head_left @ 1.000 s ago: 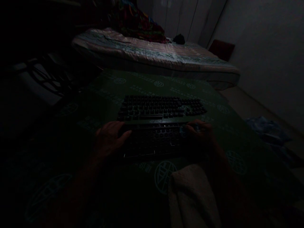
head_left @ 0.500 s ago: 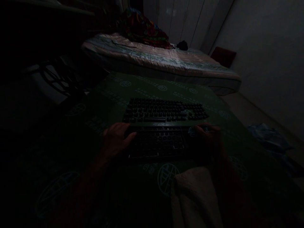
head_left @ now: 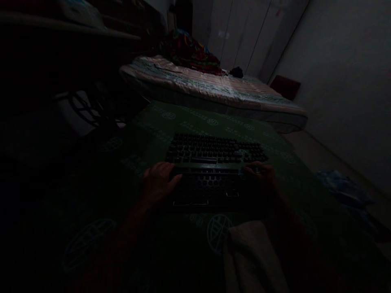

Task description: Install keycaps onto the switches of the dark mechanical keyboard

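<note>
Head view, only 1 here, very dark. Base [head_left: 207,191], bare of most keys as far as I can tell, lies on the green desk [head_left: 143,240] right in front of the person, between the 2 hands. Loose keys [head_left: 203,148] sit just behind it, set out in keyboard order, gaps among them.

Left hand [head_left: 159,179]: on the base's left end, thumb apart from the fingers and reaching over the top. Can't tell if it grips or just rests. Right hand [head_left: 261,175]: fingers curled, pinching a small bluish item [head_left: 241,173] at the base's back edge, right side. Too dark to say what the item is, or if it touches the base.

Step in hand, my read: left steadies, right works along the back edge with the item. Next move calls for the left to hold the base flat and the right to work lightly, clear of the keys close behind. A knock would likely upset their order. Cloth [head_left: 253,252] lies in front of the base, toward the right, both hands off it.
</note>
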A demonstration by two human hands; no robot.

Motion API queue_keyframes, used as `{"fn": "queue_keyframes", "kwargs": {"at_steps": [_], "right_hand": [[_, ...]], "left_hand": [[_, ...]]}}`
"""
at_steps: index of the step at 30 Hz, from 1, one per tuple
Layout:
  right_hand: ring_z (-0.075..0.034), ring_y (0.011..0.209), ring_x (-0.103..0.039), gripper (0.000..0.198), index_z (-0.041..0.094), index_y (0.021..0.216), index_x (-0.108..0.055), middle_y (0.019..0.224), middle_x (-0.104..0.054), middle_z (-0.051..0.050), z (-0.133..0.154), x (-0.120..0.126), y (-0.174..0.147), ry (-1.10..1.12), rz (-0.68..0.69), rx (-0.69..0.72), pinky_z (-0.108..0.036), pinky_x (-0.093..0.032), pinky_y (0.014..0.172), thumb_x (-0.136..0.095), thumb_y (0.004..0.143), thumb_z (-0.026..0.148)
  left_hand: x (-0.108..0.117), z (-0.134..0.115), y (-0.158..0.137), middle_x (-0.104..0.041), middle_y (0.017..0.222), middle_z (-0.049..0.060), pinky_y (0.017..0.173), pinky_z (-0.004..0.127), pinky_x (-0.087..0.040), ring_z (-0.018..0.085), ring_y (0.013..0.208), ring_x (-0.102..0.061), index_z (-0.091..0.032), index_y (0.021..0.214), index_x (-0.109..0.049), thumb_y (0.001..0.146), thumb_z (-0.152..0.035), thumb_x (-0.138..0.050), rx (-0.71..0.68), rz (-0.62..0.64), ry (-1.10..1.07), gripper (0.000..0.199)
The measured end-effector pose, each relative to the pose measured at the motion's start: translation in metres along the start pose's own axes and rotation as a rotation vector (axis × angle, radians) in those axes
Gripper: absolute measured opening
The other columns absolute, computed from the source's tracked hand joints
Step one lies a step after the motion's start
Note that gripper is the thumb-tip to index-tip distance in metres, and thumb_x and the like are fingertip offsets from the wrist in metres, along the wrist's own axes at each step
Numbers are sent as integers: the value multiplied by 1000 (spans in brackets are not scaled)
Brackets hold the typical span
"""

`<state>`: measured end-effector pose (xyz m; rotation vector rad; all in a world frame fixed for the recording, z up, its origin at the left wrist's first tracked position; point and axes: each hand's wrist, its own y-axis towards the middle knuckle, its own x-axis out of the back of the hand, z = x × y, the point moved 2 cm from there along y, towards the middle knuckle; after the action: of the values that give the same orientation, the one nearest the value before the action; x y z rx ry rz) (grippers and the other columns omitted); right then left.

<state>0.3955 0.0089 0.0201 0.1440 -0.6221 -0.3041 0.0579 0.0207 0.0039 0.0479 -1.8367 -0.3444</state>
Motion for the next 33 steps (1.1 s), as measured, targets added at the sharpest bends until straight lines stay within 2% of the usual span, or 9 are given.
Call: {"fn": "queue_keyframes", "kwargs": {"at_steps": [4, 10, 13, 18, 24, 29, 33], "right_hand": [[-18, 63, -60, 37, 17, 70, -70, 69, -68, -5, 4, -1, 0, 37, -1, -30, -28, -44, 56, -68, 59, 52], [-14, 48, -52, 33, 16, 67, -68, 54, -60, -2, -3, 5, -1, 86, -32, -160, -24, -37, 43, -69, 55, 47], [-15, 50, -54, 32, 16, 66, -68, 57, -63, -3, -5, 7, -2, 89, -69, -122, -25, -39, 44, -68, 59, 47], [-17, 56, -58, 30, 17, 68, -69, 64, -67, -4, -6, 0, 0, 79, -15, -32, -26, -42, 48, -68, 62, 47], [-16, 54, -57, 31, 16, 69, -69, 63, -66, -4, -17, 12, 3, 23, -67, -84, -26, -41, 47, -66, 64, 46], [-18, 64, -61, 31, 17, 68, -69, 69, -68, -5, -14, 6, -1, 98, -49, -40, -27, -46, 54, -67, 63, 47], [-18, 56, -58, 29, 17, 67, -69, 62, -65, -4, -13, 7, 0, 110, -76, -106, -27, -43, 49, -67, 61, 45]], "left_hand": [[-1, 1, -1, -63, 120, 12, 97, 48, -41, 30, 118, -53, -18, 110, -61, 83, -42, -50, -14, -12, -17, 38], [-5, 6, -2, -64, 120, 13, 97, 49, -41, 30, 117, -54, -19, 110, -60, 82, -42, -50, -20, -35, -20, 38], [-3, 6, -2, -64, 120, 13, 97, 49, -41, 30, 118, -54, -19, 109, -60, 82, -43, -49, -15, -24, -19, 38], [0, 7, -2, -65, 118, 11, 95, 48, -43, 29, 115, -55, -21, 108, -60, 83, -45, -47, -27, -31, -23, 37], [-5, 14, 0, -65, 117, 13, 96, 49, -43, 31, 115, -56, -18, 108, -61, 82, -46, -46, -33, -47, -17, 41], [-5, 16, 1, -66, 116, 13, 94, 48, -45, 30, 113, -57, -19, 106, -61, 82, -48, -45, -48, -66, -20, 41], [-4, 15, 2, -67, 113, 12, 93, 48, -45, 31, 112, -58, -20, 104, -61, 82, -49, -44, -57, -67, -15, 41]]}}
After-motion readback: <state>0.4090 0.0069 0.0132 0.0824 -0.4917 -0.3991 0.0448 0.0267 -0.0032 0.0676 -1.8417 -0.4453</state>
